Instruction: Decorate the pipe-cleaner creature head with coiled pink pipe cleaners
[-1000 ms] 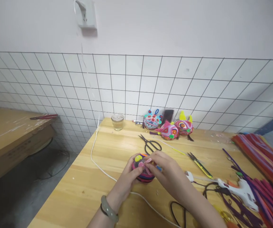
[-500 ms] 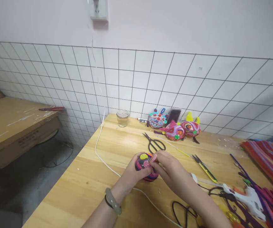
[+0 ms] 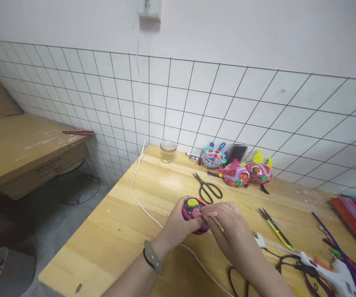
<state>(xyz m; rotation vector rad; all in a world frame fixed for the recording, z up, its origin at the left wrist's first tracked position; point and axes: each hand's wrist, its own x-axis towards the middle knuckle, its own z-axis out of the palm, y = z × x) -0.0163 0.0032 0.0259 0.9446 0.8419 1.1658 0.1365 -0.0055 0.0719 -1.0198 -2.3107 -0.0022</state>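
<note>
A round ornament (image 3: 192, 202), dark with purple, pink and orange bands and a yellow spot, is low in the middle of the head view. My left hand (image 3: 179, 222) wraps round its left side, thumb across the front. On its right, my right hand (image 3: 227, 220) pinches a pink fuzzy strip (image 3: 211, 214) against the front, beside a pink coil (image 3: 197, 213). Black-handled scissors (image 3: 208, 189) lie just behind the ornament, blades partly apart.
Behind stand a glass jar (image 3: 168, 152) and decorated balls (image 3: 214, 156). To the right lie yellow-black snips (image 3: 276, 229), a white glue gun (image 3: 332, 272), cords and red striped cloth (image 3: 354, 218). A white cable (image 3: 143, 209) crosses the wooden table (image 3: 103, 247). A grey bin (image 3: 17, 268) is lower left.
The whole scene has shifted slightly right in view. My right hand has turned, and the pink strip, earlier pointing up, now lies nearly level against the ornament.
</note>
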